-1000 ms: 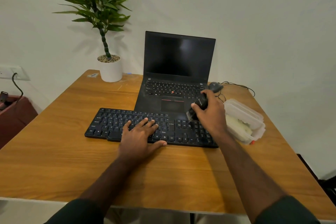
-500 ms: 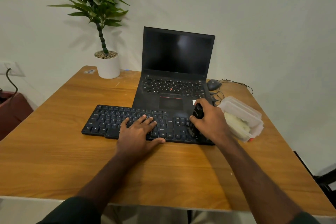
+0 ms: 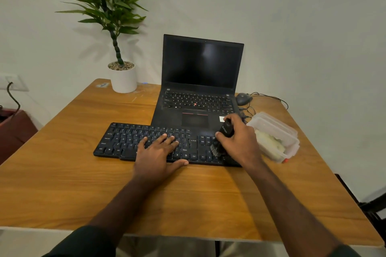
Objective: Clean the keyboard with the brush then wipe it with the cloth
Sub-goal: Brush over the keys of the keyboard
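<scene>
While the left hand (image 3: 158, 152) lies flat on the middle keys of the keyboard (image 3: 133, 142), fingers straight and holding nothing, it keeps the board from sliding. If that hand lets up, I think the long black board could skid on the smooth wooden table (image 3: 62, 173) when the brush pushes on it. Pressing down hard could also push keys in, but the laptop (image 3: 200, 89) just behind has a dark screen, so that may not matter.

Further right, the right hand (image 3: 240, 142) is wrapped tight around the black handle of the brush (image 3: 219, 140). Its pale bristles point down and touch the keys at the right end of the board. A hard flick here could send dust onto the laptop, or bump the hand into the clear plastic box (image 3: 275, 131) that sits just beside it on the right. That box is near the table's right edge, so a knock might shove it off. Something pale sits inside it; I think it could be the cloth, but I cannot tell for sure.

The keyboard is black, flat and wide, with small white letters. It lies across the middle of the table, in front of the laptop. I cannot see any crumbs from here. Only the right end is being brushed now, so much of the brushing and all the wiping look to be left.
</scene>
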The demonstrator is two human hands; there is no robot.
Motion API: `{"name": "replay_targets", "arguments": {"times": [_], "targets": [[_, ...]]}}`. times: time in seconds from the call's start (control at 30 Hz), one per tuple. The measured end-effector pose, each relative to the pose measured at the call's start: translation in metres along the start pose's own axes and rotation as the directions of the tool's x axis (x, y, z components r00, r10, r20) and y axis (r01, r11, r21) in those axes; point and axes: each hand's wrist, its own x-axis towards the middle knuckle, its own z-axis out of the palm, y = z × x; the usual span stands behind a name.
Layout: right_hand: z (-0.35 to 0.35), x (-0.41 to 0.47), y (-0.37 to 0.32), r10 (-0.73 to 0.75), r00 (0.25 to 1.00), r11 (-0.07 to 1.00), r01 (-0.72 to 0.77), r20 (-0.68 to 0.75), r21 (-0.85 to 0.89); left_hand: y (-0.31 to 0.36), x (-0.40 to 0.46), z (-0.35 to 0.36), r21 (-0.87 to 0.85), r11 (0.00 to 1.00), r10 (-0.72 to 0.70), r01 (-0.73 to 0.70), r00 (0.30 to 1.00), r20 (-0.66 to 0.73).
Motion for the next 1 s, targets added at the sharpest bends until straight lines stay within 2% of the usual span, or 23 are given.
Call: {"name": "replay_targets", "arguments": {"times": [0.13,0.23,0.33,0.4,0.5,0.67,0.87,1.0], "targets": [[0.010,-0.006,-0.007,-0.065,0.998,0.996,0.065,0.010,-0.059,0.001,0.000,-0.002,-0.006,1.000,-0.007,0.007,1.000,0.013],[0.005,-0.005,-0.009,-0.060,0.992,0.993,0.071,0.114,-0.092,0.001,0.001,-0.002,0.000,1.000,-0.012,0.012,1.000,0.015],[-0.001,-0.003,-0.007,0.001,0.979,0.998,0.012,0.204,-0.059,0.001,0.001,-0.003,-0.001,1.000,-0.012,0.012,1.000,0.014],[-0.004,0.001,-0.008,0.021,0.989,1.000,-0.021,0.149,-0.002,0.001,0.001,-0.002,-0.006,1.000,-0.006,0.006,1.000,0.005],[0.000,0.003,-0.013,-0.023,0.999,0.999,0.022,0.027,0.044,0.000,0.001,-0.002,-0.006,1.000,-0.005,0.005,1.000,0.007],[0.018,-0.002,-0.020,-0.173,0.981,0.979,0.181,0.093,-0.089,0.002,-0.001,-0.004,-0.011,1.000,-0.008,0.008,1.000,0.009],[0.004,-0.004,-0.008,-0.114,0.962,0.990,0.130,0.247,-0.050,-0.002,0.002,0.001,0.006,1.000,0.000,0.000,1.000,-0.003],[-0.013,-0.002,0.006,-0.025,0.988,0.999,0.018,0.155,0.049,-0.002,0.002,0.001,0.012,1.000,-0.001,0.001,1.000,0.010]]}}
